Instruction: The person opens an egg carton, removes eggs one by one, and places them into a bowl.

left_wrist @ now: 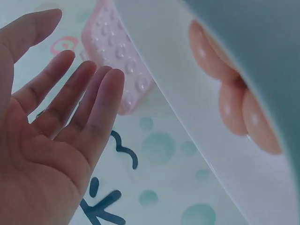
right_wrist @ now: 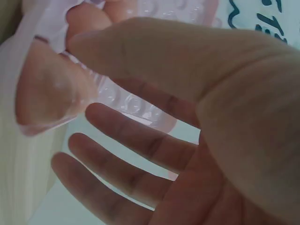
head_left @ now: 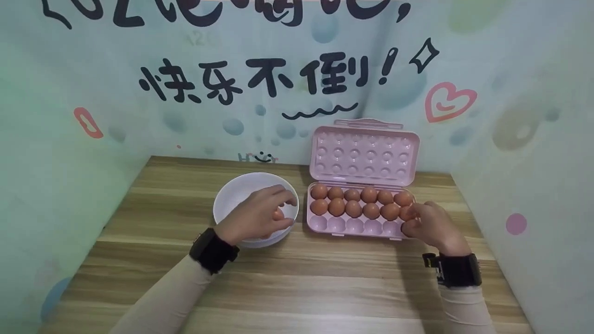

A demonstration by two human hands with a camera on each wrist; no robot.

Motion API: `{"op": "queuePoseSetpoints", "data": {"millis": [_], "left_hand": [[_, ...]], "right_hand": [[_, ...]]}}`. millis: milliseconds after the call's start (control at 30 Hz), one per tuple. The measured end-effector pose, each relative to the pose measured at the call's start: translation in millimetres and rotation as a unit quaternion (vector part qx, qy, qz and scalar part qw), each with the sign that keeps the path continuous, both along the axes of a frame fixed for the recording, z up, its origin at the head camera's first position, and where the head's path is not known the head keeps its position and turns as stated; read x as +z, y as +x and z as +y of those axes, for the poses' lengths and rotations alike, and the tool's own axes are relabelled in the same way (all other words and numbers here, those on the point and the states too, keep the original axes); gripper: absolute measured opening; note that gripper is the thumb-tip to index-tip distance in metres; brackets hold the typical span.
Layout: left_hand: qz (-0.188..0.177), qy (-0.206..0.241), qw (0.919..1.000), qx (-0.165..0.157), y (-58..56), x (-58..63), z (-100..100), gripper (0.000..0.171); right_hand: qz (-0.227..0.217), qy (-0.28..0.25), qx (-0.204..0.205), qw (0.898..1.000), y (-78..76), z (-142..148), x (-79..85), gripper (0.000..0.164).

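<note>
A white bowl [head_left: 223, 200] holds several brown eggs [left_wrist: 231, 108], seen inside it in the left wrist view. My left hand [head_left: 257, 212] hovers over the bowl, its fingers loosely bent and the palm holding nothing. At the right stands a pink egg carton [head_left: 354, 225] with its lid [head_left: 364, 155] raised. Brown eggs fill its back and middle rows; the front-row hollows that show are bare. My right hand [head_left: 434, 226] is at the carton's right end, pinching the end egg [right_wrist: 86, 21] of the middle row between thumb and index finger. The other fingers [right_wrist: 122, 126] stay extended, and the index fingertip is hidden.
Bowl and carton stand side by side near the back of a wood-grain table [head_left: 301, 287]. A printed cloth [head_left: 260, 130] with dark lettering rises close behind them, and pale walls [head_left: 533, 185] flank the table. The raised lid leans back towards the cloth.
</note>
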State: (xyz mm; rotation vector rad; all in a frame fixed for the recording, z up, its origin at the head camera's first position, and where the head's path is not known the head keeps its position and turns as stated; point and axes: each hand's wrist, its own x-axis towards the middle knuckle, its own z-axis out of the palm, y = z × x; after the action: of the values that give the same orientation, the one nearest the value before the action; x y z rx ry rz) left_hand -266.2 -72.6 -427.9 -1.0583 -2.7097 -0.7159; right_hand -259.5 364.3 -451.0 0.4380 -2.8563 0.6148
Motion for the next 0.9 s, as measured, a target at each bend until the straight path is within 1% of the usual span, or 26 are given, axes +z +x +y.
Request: {"op": "queuePoseSetpoints", "data": {"millis": [67, 133, 233, 333, 500, 733, 900], "left_hand": [[0.004, -0.009, 0.9999, 0.008, 1.1, -0.8, 8.6, 0.03], [0.002, -0.008, 0.9999, 0.008, 2.0, -1.9, 15.5, 0.03], [0.007, 0.005, 0.9998, -0.016, 2.4, -3.4, 23.5, 0.031], [-0.002, 0.02, 0.9993, -0.033, 4.0, -4.6, 28.5, 0.033], [0.001, 0.012, 0.9993, -0.036, 5.3, -6.8, 33.9, 0.031], [0.02, 0.001, 0.9991, -0.037, 4.6, -9.7, 38.1, 0.028], [0.01, 0.007, 0.9993, -0.036, 4.5, -10.9, 37.9, 0.027]], "right_hand": [[-0.004, 0.002, -0.004, 1.0, -0.4, 0.9, -4.0, 0.013], [-0.005, 0.003, -0.006, 1.0, -2.3, 1.1, -7.8, 0.013], [-0.007, 0.002, -0.017, 1.0, -3.8, -0.3, -9.9, 0.016], [-0.005, 0.001, -0.019, 1.0, -6.6, -1.0, -11.3, 0.017], [0.0, 0.008, -0.017, 1.0, -9.1, -1.7, -13.6, 0.018], [0.024, 0.008, -0.002, 1.0, -9.7, -2.9, -15.7, 0.017], [0.024, 0.015, -0.008, 1.0, -13.1, -2.2, -17.2, 0.02]]}}
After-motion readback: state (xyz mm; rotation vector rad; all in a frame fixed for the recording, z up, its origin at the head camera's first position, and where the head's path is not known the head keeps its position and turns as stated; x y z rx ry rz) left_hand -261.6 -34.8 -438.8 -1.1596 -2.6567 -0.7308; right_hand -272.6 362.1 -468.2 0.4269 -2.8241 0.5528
